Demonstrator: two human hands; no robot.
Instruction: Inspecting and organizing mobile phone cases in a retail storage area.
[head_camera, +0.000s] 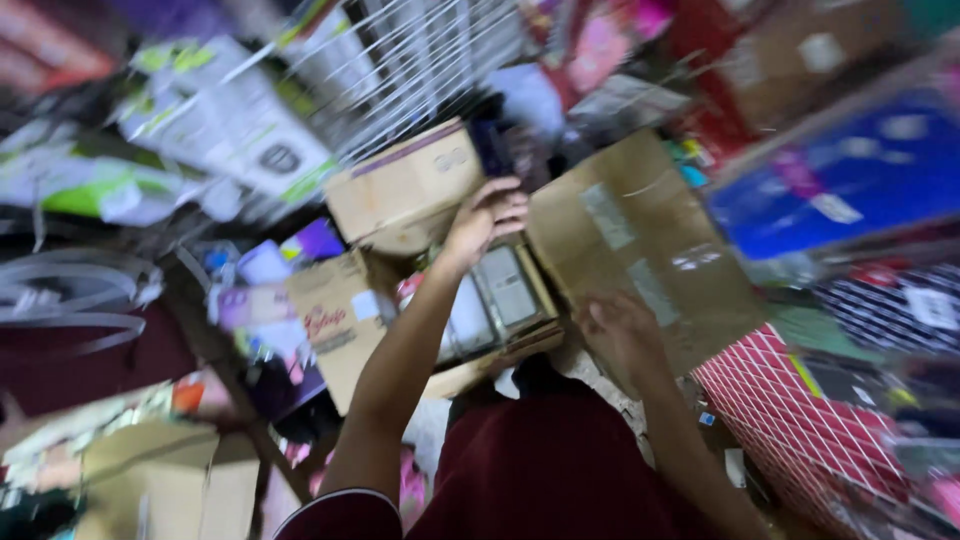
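The whole view is blurred by motion. An open cardboard box (520, 345) sits in the middle, with grey and white flat packs (500, 292) inside. My left hand (485, 215) reaches over it, fingers curled on the edge of the far flap (405, 190). My right hand (620, 330) grips the lower edge of the large brown flap (630, 230) that is folded out to the right. My dark red sleeves and lap fill the bottom of the view.
A white wire rack (420, 60) and white-and-green cartons (230, 120) stand behind. A smaller cardboard box (335, 320) is on the left and another brown box (160, 480) at lower left. A blue panel (850, 180) and a red checked box (800, 420) crowd the right.
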